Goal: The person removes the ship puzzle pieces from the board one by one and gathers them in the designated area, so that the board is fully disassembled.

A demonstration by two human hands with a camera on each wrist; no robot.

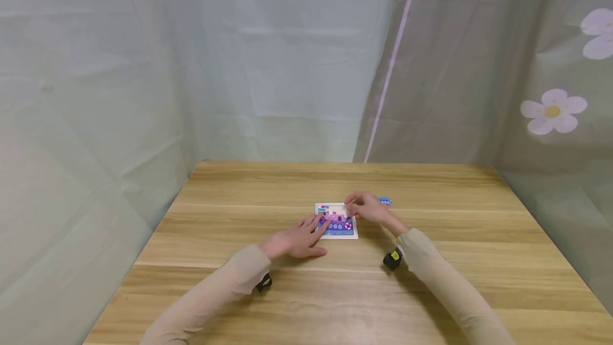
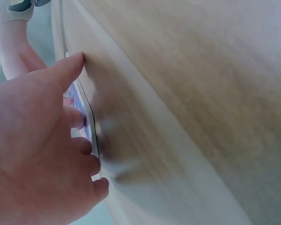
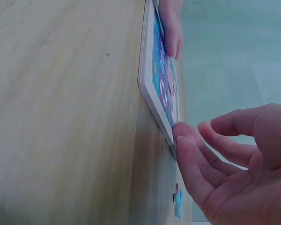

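Observation:
A small white-framed jigsaw puzzle (image 1: 356, 231) with a purple and blue ship picture lies flat on the table. My left hand (image 1: 304, 237) rests over its left side with the fingers spread, the thumb on the wood in front of it. At the puzzle's far right corner is my right hand (image 1: 366, 207). Its bent fingertips touch the puzzle's edge (image 3: 152, 96) in the right wrist view, and a gap shows between thumb and fingers, with nothing seen in it. Just beyond that hand lies a loose blue puzzle piece (image 1: 385, 201), partly hidden by the hand.
The wooden table (image 1: 268, 185) has pale seams running across it. Black wrist devices (image 1: 392, 259) sit under both forearms. Grey-green curtains (image 1: 297, 68) hang behind the table and at both sides, the right one printed with white flowers (image 1: 553, 112).

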